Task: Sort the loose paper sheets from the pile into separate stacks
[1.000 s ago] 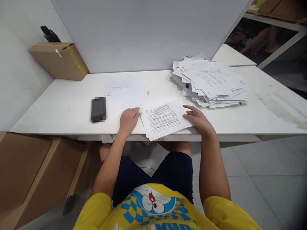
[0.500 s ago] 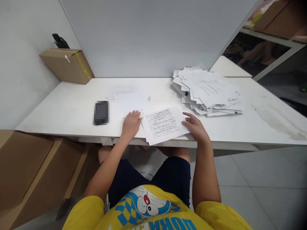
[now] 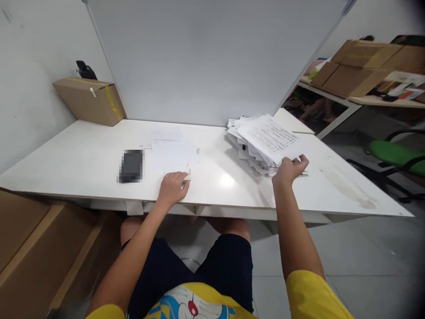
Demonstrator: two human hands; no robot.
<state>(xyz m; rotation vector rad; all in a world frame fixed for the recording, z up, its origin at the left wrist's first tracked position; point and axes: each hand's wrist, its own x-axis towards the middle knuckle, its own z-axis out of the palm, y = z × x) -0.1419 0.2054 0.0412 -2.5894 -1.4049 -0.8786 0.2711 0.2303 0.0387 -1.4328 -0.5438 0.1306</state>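
Observation:
My left hand (image 3: 173, 188) rests near the table's front edge, its fingers closed around a small off-white block (image 3: 187, 177) that is mostly hidden. Over at the right, my right hand (image 3: 289, 169) grips the near edge of a printed sheet (image 3: 270, 138). That sheet lies on top of a messy paper stack (image 3: 244, 148), whose edges stick out unevenly. Some pale sheets (image 3: 174, 153) lie flat just beyond my left hand.
A blurred dark object (image 3: 131, 166) lies on the white table (image 3: 83, 164) left of my left hand. A cardboard box (image 3: 89, 102) leans at the back left. Open cartons (image 3: 26, 235) stand below on the left. A green chair (image 3: 396, 155) is beyond the right end.
My right hand has carried the printed sheet from the table's front middle to the top of the stack. My left hand no longer touches that sheet. The view has shifted to the right.

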